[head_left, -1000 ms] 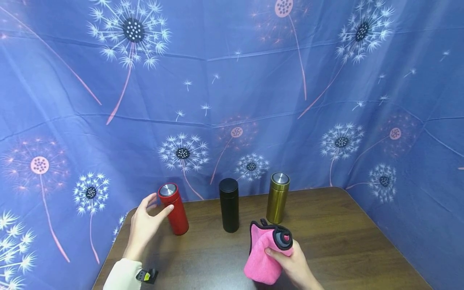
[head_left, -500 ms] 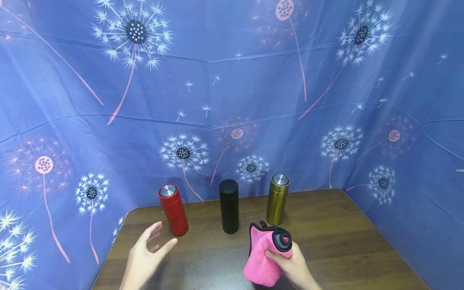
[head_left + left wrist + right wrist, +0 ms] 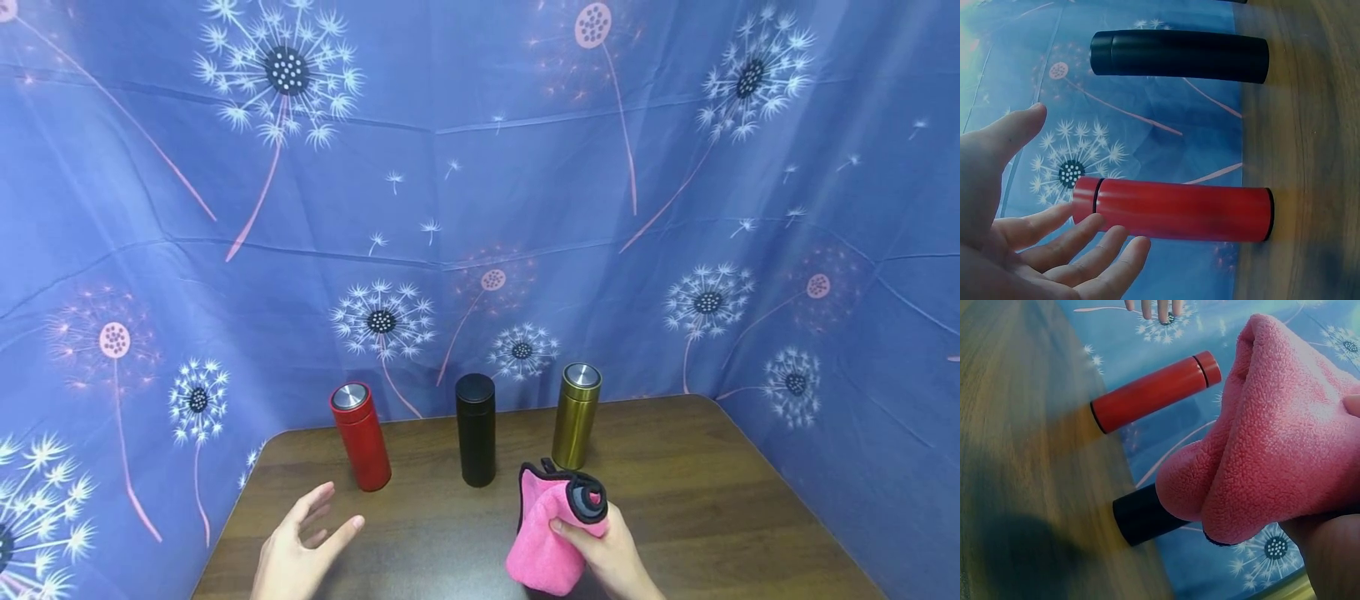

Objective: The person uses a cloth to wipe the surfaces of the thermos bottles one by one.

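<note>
My left hand (image 3: 298, 546) hovers in front of the red thermos bottle (image 3: 363, 442), apart from it, with thumb and fingers spread and nothing between them. The left wrist view shows the same red bottle (image 3: 1179, 210) beyond the fingers. A folded pink towel (image 3: 551, 542) with black edging is gripped in my right hand (image 3: 617, 554), thumb across its front. In the right wrist view the pink towel (image 3: 1285, 437) covers part of the black bottle (image 3: 1147, 515). Upright at the centre stands the black thermos bottle (image 3: 476, 433); the gold thermos bottle (image 3: 576, 421) stands behind the towel.
The three bottles stand in a row near the back edge of the brown wooden table (image 3: 697, 500). Behind and at both sides hangs a blue cloth (image 3: 450, 200) with a dandelion print.
My left hand has drawn back from around the red bottle toward the front edge, leaving the bottle standing. The right hand and towel have hardly moved.
</note>
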### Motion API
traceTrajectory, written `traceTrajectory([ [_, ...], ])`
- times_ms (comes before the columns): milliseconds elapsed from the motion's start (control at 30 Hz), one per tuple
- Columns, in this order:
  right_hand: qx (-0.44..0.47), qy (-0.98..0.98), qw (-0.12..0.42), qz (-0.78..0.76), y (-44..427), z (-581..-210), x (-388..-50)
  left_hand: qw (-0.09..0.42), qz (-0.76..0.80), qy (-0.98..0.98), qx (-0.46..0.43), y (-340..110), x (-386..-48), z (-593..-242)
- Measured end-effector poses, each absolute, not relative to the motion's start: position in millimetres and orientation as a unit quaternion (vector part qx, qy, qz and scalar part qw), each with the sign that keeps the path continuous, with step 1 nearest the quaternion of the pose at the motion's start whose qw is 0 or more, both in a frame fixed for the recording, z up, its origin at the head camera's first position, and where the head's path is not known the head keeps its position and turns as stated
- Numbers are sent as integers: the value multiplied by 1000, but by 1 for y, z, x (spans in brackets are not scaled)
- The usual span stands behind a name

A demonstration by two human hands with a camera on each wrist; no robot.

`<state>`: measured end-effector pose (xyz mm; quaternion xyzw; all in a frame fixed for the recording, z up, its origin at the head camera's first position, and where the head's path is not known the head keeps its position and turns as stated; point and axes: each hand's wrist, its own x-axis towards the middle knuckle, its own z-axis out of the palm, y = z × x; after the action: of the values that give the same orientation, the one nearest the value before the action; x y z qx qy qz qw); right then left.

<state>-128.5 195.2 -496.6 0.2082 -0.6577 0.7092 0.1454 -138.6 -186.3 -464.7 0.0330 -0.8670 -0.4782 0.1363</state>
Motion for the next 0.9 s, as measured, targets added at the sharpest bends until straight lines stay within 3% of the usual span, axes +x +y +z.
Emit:
traceTrajectory([
  [367, 217, -646, 144, 718, 197, -496, -128, 136, -500, -855, -7, -173, -156, -458],
  [900, 196, -674, 158, 695, 200, -496, -124, 149, -477, -856, -137, -111, -230, -410],
])
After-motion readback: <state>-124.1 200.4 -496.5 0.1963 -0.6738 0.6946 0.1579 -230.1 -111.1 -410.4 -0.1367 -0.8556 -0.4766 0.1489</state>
